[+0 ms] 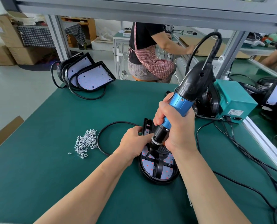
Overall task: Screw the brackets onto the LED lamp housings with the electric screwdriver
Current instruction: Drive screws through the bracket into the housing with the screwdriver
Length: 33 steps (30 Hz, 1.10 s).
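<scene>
A black LED lamp housing [158,179] lies face up on the green mat, its white LED board showing, with a black bracket [158,167] across it. My right hand [175,126] grips the blue and black electric screwdriver [181,101] upright, its bit pointing down onto the bracket. My left hand [133,143] holds the housing's left edge, fingers curled over the rim. A pile of silver screws [85,143] lies to the left of the housing. The screw under the bit is hidden.
Two more lamp housings [86,75] with coiled black cables lean at the table's far left. A teal power supply box [233,99] stands at the right, cables trailing across the mat. More housings [273,92] sit far right. A seated person [147,52] works beyond the table.
</scene>
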{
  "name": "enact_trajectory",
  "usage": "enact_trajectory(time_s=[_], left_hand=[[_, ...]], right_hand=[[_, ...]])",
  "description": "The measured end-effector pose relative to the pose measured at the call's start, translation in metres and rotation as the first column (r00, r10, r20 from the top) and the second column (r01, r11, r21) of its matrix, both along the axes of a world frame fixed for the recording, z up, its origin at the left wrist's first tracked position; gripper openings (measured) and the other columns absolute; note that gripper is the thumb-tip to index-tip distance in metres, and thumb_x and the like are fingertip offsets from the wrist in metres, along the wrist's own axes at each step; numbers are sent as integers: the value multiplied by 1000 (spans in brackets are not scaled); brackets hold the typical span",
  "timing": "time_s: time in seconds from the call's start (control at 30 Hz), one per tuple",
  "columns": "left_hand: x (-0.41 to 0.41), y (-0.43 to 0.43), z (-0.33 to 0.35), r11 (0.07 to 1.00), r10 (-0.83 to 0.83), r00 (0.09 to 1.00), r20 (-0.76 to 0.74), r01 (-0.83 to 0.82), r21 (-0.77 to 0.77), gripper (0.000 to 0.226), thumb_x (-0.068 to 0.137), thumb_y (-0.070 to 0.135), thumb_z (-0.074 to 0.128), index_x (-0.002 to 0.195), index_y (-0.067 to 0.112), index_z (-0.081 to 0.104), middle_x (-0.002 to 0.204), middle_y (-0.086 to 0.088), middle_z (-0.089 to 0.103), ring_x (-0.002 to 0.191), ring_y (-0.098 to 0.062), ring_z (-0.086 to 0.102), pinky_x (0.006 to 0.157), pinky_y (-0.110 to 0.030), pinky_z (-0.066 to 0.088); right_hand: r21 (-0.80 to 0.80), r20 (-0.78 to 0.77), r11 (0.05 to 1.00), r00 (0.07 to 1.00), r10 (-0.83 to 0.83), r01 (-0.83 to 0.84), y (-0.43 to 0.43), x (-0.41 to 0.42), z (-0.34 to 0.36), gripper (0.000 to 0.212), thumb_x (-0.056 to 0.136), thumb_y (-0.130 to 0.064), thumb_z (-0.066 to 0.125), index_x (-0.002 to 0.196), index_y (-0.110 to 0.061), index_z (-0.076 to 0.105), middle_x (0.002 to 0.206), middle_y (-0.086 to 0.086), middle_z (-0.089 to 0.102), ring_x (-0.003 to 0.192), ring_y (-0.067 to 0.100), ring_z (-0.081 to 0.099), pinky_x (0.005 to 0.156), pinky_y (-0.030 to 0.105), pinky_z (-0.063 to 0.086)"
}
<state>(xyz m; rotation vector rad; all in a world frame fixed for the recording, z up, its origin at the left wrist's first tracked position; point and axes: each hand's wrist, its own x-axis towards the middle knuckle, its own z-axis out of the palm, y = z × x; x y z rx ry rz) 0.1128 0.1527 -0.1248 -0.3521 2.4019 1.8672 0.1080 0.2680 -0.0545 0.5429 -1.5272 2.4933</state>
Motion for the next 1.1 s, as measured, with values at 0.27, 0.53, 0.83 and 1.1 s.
enact_trajectory(time_s=[0.27, 0.53, 0.83, 1.1], left_hand=[[2, 1, 2, 999, -32, 999, -7, 32, -12, 38, 56, 47, 64, 85, 22, 65, 77, 6, 69, 72, -16, 62, 72, -36, 54], [-1, -3, -2, 994, -62, 998, 9, 61, 94, 30, 70, 38, 82, 92, 22, 71, 81, 13, 77, 80, -7, 73, 82, -36, 59], [3, 11, 1, 994, -21, 1000, 20, 19, 110, 46, 65, 45, 78, 102, 19, 70, 98, 0, 78, 94, -24, 74, 92, -49, 57], [6, 22, 11, 945, -67, 998, -12, 59, -323, 51, 92, 65, 46, 88, 17, 63, 79, 3, 64, 77, -19, 58, 69, -34, 45]], right_hand=[[-11, -23, 986, 986, 168, -168, 6, 1, 0, 27, 73, -11, 64, 98, -22, 68, 53, 2, 47, 48, 18, 43, 56, 29, 41], [-279, -29, 924, 964, 264, -261, 29, -7, -4, 32, 70, -12, 66, 101, -11, 59, 57, -2, 44, 47, 11, 41, 52, 24, 40], [-612, 155, 790, 973, 169, -40, 80, -37, -26, 13, 98, -30, 53, 98, -19, 59, 68, -10, 46, 55, 2, 44, 57, 14, 41], [-779, 292, 620, 930, 224, 95, 81, -48, -43, 34, 90, -43, 67, 101, -11, 62, 71, -8, 50, 57, 2, 51, 61, 15, 47]])
